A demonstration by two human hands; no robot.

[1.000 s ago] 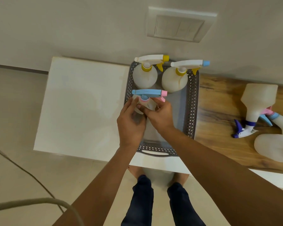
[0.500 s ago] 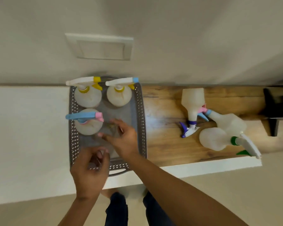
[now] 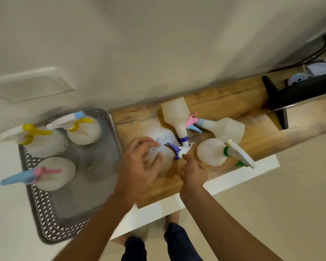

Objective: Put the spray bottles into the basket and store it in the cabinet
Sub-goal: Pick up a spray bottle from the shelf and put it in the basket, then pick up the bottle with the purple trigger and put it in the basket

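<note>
A grey perforated basket (image 3: 45, 219) stands at the left with three white spray bottles upright in it: a yellow-nozzle bottle (image 3: 43, 142), a blue-tipped bottle (image 3: 84, 132) and a blue-and-pink-headed bottle (image 3: 55, 174). On the wooden top lie three more: a purple-trigger bottle (image 3: 176, 115), a pink-and-blue-trigger bottle (image 3: 226, 129) and a green-collared bottle (image 3: 211, 153). My left hand (image 3: 141, 166) hovers open over the wood, just left of the purple trigger. My right hand (image 3: 193, 171) reaches toward that trigger, fingers apart, holding nothing.
The wooden top (image 3: 262, 132) sits on a white cabinet against a beige wall. A black monitor stand (image 3: 282, 95) with cables stands at the far right. A white wall plate (image 3: 30, 85) is above the basket. My legs show below the cabinet edge.
Both hands have left the basket and moved right over the wooden top toward the lying bottles. The blue-and-pink bottle was let go and stands in the basket. The view swung right.
</note>
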